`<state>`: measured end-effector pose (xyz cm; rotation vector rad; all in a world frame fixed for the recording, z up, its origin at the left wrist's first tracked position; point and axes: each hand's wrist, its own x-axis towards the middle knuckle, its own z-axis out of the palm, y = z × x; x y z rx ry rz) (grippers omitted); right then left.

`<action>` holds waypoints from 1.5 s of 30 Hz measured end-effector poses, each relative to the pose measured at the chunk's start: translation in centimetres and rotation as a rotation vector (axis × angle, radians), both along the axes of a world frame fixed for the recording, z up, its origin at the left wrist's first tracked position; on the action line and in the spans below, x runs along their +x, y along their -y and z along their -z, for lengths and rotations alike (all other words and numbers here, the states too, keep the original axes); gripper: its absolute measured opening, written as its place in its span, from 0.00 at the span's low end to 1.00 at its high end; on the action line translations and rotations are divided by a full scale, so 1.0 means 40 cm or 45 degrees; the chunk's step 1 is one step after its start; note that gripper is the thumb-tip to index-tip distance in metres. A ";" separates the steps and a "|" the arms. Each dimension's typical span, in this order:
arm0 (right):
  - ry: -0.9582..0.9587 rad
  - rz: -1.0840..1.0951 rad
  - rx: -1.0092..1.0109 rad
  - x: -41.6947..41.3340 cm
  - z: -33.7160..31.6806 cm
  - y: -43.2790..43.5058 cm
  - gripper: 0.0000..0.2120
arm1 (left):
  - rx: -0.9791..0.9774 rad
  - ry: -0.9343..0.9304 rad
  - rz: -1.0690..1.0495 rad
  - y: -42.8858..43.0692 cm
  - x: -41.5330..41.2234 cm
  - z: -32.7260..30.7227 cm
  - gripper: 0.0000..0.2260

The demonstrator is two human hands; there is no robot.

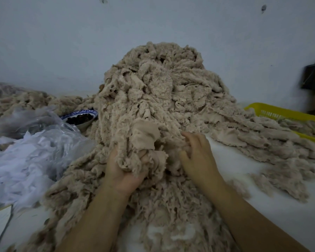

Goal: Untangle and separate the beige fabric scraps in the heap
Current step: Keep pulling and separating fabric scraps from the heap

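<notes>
A tall heap of tangled beige fabric scraps [160,91] rises in the middle of the white table, against the wall. My left hand [124,171] is palm-up at the heap's front, fingers closed around a bunch of beige scraps [140,142] that drapes over it. My right hand [198,157] lies palm-down just to the right, its fingers curled into the scraps beside that bunch. A row of separated beige strips [273,142] stretches across the table to the right.
Crumpled clear plastic and white material [25,151] fill the left side. A blue-and-white bowl of dark pieces [80,118] sits behind it. A yellow plastic basket [287,113] stands at the right edge. More beige scraps [16,100] lie far left. A dark bag [313,77] hangs on the wall.
</notes>
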<state>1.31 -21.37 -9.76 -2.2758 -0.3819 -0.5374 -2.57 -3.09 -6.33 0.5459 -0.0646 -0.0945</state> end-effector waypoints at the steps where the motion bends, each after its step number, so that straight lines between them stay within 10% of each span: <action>1: 0.073 -0.022 0.036 -0.010 -0.012 -0.001 0.22 | -0.005 0.019 0.040 -0.002 0.000 0.003 0.09; 7: 0.144 -0.328 0.227 -0.056 -0.019 -0.045 0.20 | 0.116 0.032 0.141 0.018 -0.007 0.017 0.19; 10: -0.402 -0.377 0.652 -0.043 -0.009 -0.060 0.30 | 0.310 0.070 0.231 0.033 -0.021 0.015 0.18; 13: -0.963 -0.533 1.147 -0.025 0.002 -0.037 0.30 | 1.076 0.190 0.221 0.066 -0.039 0.021 0.05; 16: -1.117 -0.549 1.118 -0.004 0.005 0.002 0.21 | 1.765 0.488 0.191 0.101 -0.039 0.058 0.16; 20: -0.769 -0.224 0.828 0.023 0.008 -0.001 0.19 | 2.009 0.649 -0.106 0.107 -0.035 0.067 0.26; 25: -0.501 -0.089 0.482 0.009 -0.006 -0.021 0.13 | 1.967 0.917 -0.814 0.101 -0.008 0.056 0.14; 37: 0.105 -0.043 0.692 -0.052 -0.013 -0.022 0.18 | 2.453 0.377 -0.351 0.028 0.066 0.116 0.13; 45: 0.018 0.183 0.961 -0.024 -0.012 -0.025 0.15 | 2.443 0.297 -0.356 0.020 0.065 0.125 0.13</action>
